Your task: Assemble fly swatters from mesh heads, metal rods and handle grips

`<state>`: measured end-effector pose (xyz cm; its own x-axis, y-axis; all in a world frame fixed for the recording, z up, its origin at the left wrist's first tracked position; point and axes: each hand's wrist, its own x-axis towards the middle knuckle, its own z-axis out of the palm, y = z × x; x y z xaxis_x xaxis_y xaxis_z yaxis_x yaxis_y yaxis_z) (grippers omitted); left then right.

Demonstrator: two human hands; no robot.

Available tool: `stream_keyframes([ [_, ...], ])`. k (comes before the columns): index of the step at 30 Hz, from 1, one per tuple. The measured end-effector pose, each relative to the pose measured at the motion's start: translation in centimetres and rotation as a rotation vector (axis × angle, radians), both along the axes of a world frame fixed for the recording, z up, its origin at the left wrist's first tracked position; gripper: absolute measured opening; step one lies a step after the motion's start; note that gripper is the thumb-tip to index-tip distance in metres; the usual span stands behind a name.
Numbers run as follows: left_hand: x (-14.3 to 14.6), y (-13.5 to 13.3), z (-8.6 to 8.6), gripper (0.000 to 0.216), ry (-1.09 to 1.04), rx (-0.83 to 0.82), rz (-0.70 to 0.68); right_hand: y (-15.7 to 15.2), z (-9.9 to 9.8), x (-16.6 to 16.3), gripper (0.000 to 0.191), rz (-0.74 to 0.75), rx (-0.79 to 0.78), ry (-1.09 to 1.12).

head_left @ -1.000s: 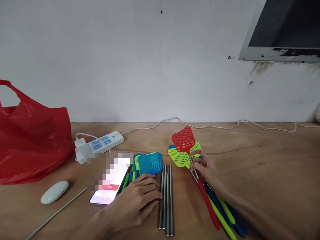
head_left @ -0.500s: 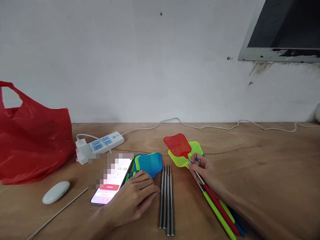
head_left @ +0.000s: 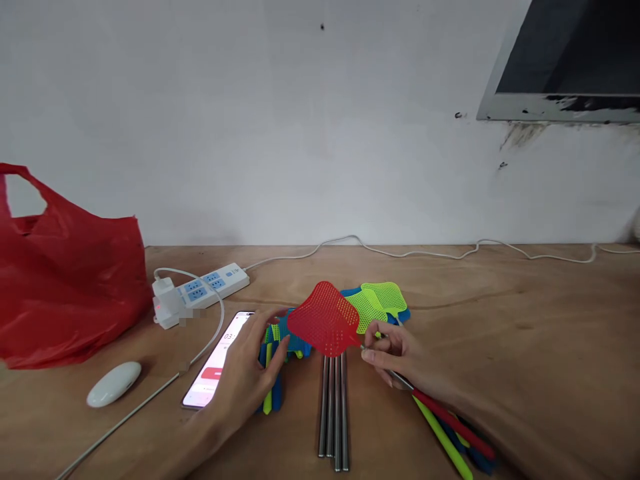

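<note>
Fingers (head_left: 374,360) of the right hand (head_left: 403,357) pinch the red swatter (head_left: 325,320); left fingers (head_left: 279,355) spread wide.

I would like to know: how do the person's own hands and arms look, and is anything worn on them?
The left hand and right hand are ungloved. Both forearms are bare as far as they show: no sleeve, watch or bracelet is visible.

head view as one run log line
right hand: holds red swatter | left hand: open, near blue swatter head | metal rods: tops behind red swatter
</note>
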<state>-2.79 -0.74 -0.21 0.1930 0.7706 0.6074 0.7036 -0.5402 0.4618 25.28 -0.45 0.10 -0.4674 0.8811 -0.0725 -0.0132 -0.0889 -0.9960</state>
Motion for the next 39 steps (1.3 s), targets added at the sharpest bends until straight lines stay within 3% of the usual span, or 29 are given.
stream_keyframes([
  [6, -0.2, 0.0, -0.1, 0.038, -0.019, -0.036, -0.071, -0.7, 0.3, -0.2, 0.035, 0.175, -0.053, -0.012],
  [12, 0.1, 0.0, 0.8, 0.009, -0.104, -0.148, -0.201, -1.2, 0.9, -0.4, 0.038, 0.246, -0.1, -0.038],
  [21, 0.4, 0.3, 0.3, 0.025, -0.497, -0.569, -0.324, -0.7, -0.1, -0.5, 0.042, 0.146, -0.01, -0.038],
  [25, 0.5, 0.3, 0.2, 0.025, -0.563, -0.619, -0.359, -0.9, -0.5, -0.4, 0.034, 0.097, 0.057, -0.103],
  [33, 0.8, -0.3, 0.7, 0.027, -0.579, -0.752, -0.421, -1.5, 0.7, -0.1, 0.033, 0.126, 0.128, -0.29],
  [39, 0.9, 0.1, 0.7, 0.027, -0.612, -0.734, -0.362, -1.4, 1.2, -0.2, 0.033, 0.069, 0.172, -0.349],
])
